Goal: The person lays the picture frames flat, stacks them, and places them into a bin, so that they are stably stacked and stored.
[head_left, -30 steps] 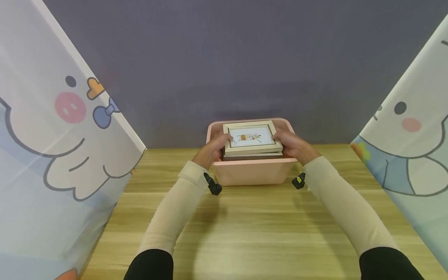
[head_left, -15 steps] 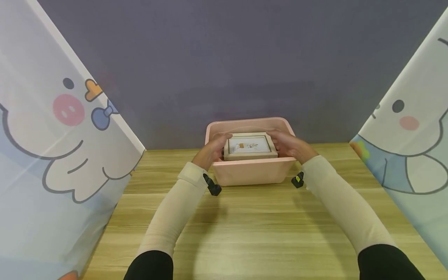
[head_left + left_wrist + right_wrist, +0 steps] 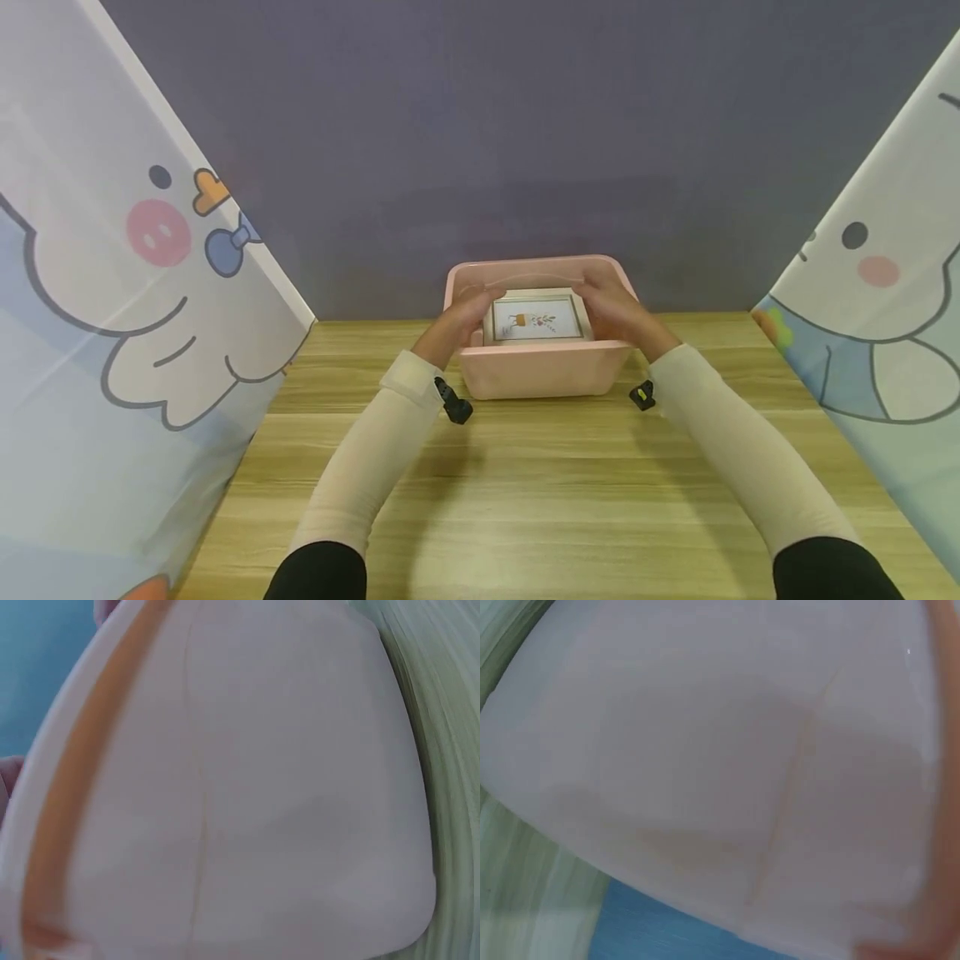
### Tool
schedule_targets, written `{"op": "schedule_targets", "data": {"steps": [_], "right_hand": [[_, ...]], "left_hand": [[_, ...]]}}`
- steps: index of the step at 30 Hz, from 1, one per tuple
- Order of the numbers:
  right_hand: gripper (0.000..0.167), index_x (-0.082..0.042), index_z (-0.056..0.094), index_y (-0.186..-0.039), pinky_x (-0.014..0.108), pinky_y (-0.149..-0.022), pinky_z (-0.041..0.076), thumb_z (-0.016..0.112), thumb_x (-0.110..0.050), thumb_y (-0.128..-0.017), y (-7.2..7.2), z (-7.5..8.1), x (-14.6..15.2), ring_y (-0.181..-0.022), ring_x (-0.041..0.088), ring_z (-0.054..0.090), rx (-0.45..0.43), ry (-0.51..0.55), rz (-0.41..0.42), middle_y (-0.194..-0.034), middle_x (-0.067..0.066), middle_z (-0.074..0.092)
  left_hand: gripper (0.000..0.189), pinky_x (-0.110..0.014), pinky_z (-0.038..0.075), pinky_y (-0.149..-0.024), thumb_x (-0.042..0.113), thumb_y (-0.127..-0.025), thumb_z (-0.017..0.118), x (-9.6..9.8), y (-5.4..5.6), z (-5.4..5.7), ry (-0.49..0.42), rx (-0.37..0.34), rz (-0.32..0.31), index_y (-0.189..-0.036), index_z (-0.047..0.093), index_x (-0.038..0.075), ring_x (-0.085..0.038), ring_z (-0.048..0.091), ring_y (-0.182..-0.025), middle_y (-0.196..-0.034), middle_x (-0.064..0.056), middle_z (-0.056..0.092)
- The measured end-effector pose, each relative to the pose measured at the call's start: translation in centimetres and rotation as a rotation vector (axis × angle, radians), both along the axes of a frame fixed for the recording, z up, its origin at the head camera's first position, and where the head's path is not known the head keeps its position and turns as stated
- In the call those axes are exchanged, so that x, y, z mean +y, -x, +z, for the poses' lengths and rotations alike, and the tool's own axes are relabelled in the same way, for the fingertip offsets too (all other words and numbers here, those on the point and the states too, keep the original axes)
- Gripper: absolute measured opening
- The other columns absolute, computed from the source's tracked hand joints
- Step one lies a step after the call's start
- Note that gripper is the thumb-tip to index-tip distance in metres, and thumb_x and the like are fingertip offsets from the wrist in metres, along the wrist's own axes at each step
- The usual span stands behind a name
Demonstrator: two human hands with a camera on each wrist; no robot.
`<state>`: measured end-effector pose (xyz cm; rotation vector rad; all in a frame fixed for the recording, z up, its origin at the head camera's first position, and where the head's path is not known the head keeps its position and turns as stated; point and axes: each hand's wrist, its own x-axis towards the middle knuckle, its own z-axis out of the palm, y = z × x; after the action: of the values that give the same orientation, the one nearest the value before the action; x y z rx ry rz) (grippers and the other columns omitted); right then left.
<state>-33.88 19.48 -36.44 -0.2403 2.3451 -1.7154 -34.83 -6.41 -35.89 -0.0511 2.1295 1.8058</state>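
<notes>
In the head view a pink plastic basin (image 3: 543, 367) stands on the table. A cream picture frame (image 3: 495, 335) with a printed vase of flowers lies face up inside it, below the rim. My left hand (image 3: 461, 319) reaches over the left rim and holds the frame's left side, thumb at its far left corner. Over the right rim my right hand (image 3: 617, 308) holds the opposite side, thumb at the far right corner. The basin's walls hide most of the fingers. Both wrist views are filled by the basin's pale outer wall (image 3: 262, 780), also close in the right wrist view.
The wood-grain table (image 3: 525, 475) extends in front of the basin. A dark grey panel (image 3: 480, 142) rises right behind it. Cartoon-printed cloths (image 3: 82, 292) hang at the left and right sides. Each wrist carries a small black camera (image 3: 455, 407).
The picture frame has gone down from rim height, deeper into the basin, with both hands following it. The stack's lower frame, visible a second ago, is now hidden.
</notes>
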Motion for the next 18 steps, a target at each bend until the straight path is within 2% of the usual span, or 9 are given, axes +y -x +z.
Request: {"op": "schedule_targets", "data": {"steps": [3,4,6,7,9,11,14,16,18], "right_hand": [[0.067,-0.001,0.012,-0.163,0.053,-0.129,0.013,0.041,-0.029,-0.109,-0.9,1.1,0.2,-0.157,0.037,0.014,0.145,-0.173,-0.024,-0.17,0.02,0.012],[0.067,-0.001,0.016,-0.162,0.052,-0.128,0.016,0.043,-0.03,-0.109,-1.2,1.4,0.2,-0.156,0.038,0.019,0.187,-0.208,-0.03,-0.169,0.021,0.017],[0.065,-0.002,0.023,-0.161,0.053,-0.126,0.024,0.045,-0.033,-0.108,-1.6,2.1,0.4,-0.153,0.039,0.03,0.254,-0.259,-0.039,-0.167,0.02,0.026],[0.068,-0.004,0.022,-0.162,0.053,-0.125,0.026,0.046,-0.035,-0.107,-1.9,2.3,0.5,-0.152,0.039,0.031,0.277,-0.278,-0.038,-0.167,0.02,0.027],[0.067,-0.004,0.024,-0.162,0.055,-0.123,0.031,0.048,-0.035,-0.107,-2.6,2.9,0.6,-0.149,0.042,0.036,0.334,-0.307,-0.013,-0.165,0.021,0.03],[0.067,-0.006,0.026,-0.162,0.059,-0.119,0.034,0.05,-0.036,-0.107,-3.5,3.2,0.8,-0.146,0.045,0.04,0.398,-0.354,0.014,-0.165,0.021,0.031],[0.066,-0.007,0.028,-0.161,0.064,-0.116,0.035,0.053,-0.033,-0.106,-5.1,3.4,1.0,-0.143,0.049,0.041,0.526,-0.448,0.075,-0.165,0.022,0.031],[0.066,-0.005,0.03,-0.16,0.065,-0.118,0.031,0.057,-0.03,-0.105,-6.2,3.1,1.1,-0.146,0.049,0.037,0.618,-0.504,0.118,-0.165,0.022,0.03],[0.067,-0.002,0.032,-0.159,0.066,-0.119,0.027,0.061,-0.027,-0.103,-7.4,2.6,1.0,-0.15,0.048,0.03,0.689,-0.54,0.168,-0.165,0.023,0.028]], "left_hand": [[0.079,-0.046,0.027,-0.126,0.03,-0.107,0.047,-0.2,-0.5,0.8,-0.057,0.014,-0.048,-0.165,-0.004,0.014,-0.027,0.018,-0.157,-0.173,-0.002,-0.007],[0.079,-0.048,0.028,-0.125,0.029,-0.107,0.047,-0.4,-0.7,1.1,-0.072,0.022,-0.069,-0.165,-0.006,0.015,-0.029,0.019,-0.157,-0.173,-0.002,-0.008],[0.081,-0.052,0.031,-0.123,0.03,-0.107,0.049,-0.8,-1.2,1.7,-0.038,0.07,-0.115,-0.165,-0.006,0.017,-0.032,0.023,-0.156,-0.173,-0.005,-0.005],[0.082,-0.053,0.033,-0.122,0.031,-0.107,0.051,-1.1,-1.5,2.0,-0.007,0.1,-0.137,-0.165,-0.005,0.018,-0.034,0.026,-0.155,-0.173,-0.007,-0.003],[0.085,-0.056,0.037,-0.119,0.033,-0.105,0.055,-1.6,-2.3,2.6,0.088,0.167,-0.19,-0.165,-0.005,0.021,-0.035,0.025,-0.155,-0.173,-0.009,-0.001],[0.088,-0.056,0.036,-0.119,0.038,-0.103,0.058,-2.1,-3.2,3.1,0.233,0.271,-0.245,-0.166,-0.002,0.022,-0.036,0.024,-0.155,-0.173,-0.009,0.002],[0.092,-0.059,0.025,-0.124,0.042,-0.101,0.06,-2.5,-4.8,3.2,0.412,0.459,-0.333,-0.165,-0.002,0.019,-0.036,0.013,-0.158,-0.173,-0.011,-0.002],[0.094,-0.063,0.016,-0.125,0.046,-0.1,0.06,-2.6,-6.0,3.0,0.556,0.593,-0.379,-0.165,0.0,0.016,-0.036,0.004,-0.159,-0.172,-0.012,-0.005],[0.095,-0.07,0.01,-0.123,0.049,-0.099,0.06,-2.6,-7.5,2.7,0.687,0.687,-0.425,-0.165,0.0,0.016,-0.037,-0.006,-0.159,-0.172,-0.015,-0.008]]}}
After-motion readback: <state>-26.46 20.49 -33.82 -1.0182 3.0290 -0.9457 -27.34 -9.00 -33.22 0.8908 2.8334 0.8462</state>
